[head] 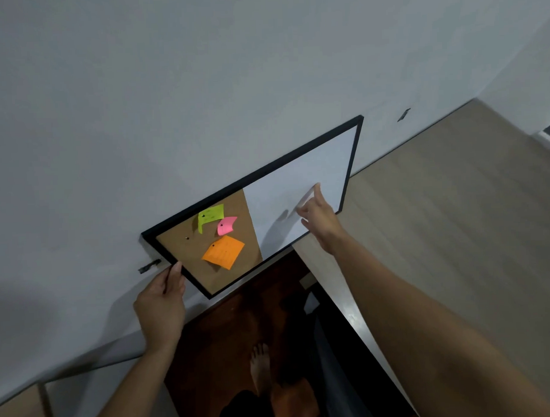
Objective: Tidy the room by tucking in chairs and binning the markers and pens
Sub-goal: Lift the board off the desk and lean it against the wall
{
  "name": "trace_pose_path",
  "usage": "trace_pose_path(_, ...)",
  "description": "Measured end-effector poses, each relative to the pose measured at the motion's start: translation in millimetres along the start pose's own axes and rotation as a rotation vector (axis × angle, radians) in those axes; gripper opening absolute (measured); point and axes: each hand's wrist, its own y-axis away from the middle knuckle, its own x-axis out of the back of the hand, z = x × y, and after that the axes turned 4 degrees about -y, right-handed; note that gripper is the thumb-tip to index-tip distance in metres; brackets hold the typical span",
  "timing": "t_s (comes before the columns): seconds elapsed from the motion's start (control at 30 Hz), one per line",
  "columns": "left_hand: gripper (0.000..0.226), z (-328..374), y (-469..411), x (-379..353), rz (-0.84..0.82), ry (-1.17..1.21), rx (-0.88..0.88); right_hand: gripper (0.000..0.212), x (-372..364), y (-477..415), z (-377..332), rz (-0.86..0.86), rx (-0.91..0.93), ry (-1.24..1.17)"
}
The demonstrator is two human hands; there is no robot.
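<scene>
While your view is tilted hard, you're facing a black-framed board [357, 136] on the grey wall [170, 102], half cork on the left, half whiteboard on the right. Your left hand [161, 306] is at the board's lower-left corner, thumb laid along the frame edge, other fingers curled behind or beside it; can't tell if they actually grip the frame. Your right hand [317, 216] is up against the whiteboard half near its lower-right area, index finger stretched out w/ tip touching the white surface, remaining fingers loosely bent, nothing visibly held.

On the cork: a green note [210, 216] at top, a pink note [227, 225] just beside it to the right, an orange note [223, 252] below both. A small pin [187, 238] sits alone, left of the notes.

Strip of dark tape [149, 266] on the wall just left of your left thumb. Another dark mark [403, 114] on the wall, right of the board.

Below: dark reddish floor [228, 328], your bare foot [260, 364], a pale wood tabletop [455, 217] to the right.

No markers, pens or chairs in view.
</scene>
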Motion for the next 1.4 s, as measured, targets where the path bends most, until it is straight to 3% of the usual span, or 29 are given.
trace_pose_path(0.27, 0.048, 15.5, 5.9, -42.5, 0.018, -0.024, 0.001, 0.082, -19.2, 20.5, 3.3, -0.004, 0.026, -0.070)
trace_pose_path(0.4, 0.038, 19.6, 10.8, -64.9, 0.002, -0.018, 0.038, 0.080, -17.7, 15.4, -0.9, 0.021, 0.025, -0.098)
trace_pose_path(0.5, 0.030, 30.0, 8.4, -78.0, -0.067, -0.086, -0.003, 0.082, -3.9, -3.1, -8.5, 0.063, 0.003, -0.095)
trace_pose_path(0.73, 0.043, 58.3, -6.4, -120.5, -0.330, -0.274, -0.057, 0.082, 40.0, -41.3, -28.0, 0.120, 0.005, -0.129)
trace_pose_path(0.83, 0.026, 68.2, -7.5, -137.9, -0.374, -0.255, -0.017, 0.077, 47.3, -37.3, -35.7, 0.133, 0.035, -0.125)
trace_pose_path(0.93, 0.029, 67.3, -7.6, -149.2, -0.402, -0.206, 0.020, 0.070, 41.1, -28.7, -40.8, 0.185, 0.100, -0.143)
trace_pose_path(1.0, 0.045, 66.5, -8.9, -153.7, -0.443, -0.166, 0.028, 0.064, 38.5, -26.7, -43.5, 0.221, 0.148, -0.155)
trace_pose_path(1.4, 0.075, 79.2, -29.0, -176.2, -0.804, -0.166, 0.055, 0.063, 62.5, -53.2, -63.5, 0.307, 0.169, -0.137)
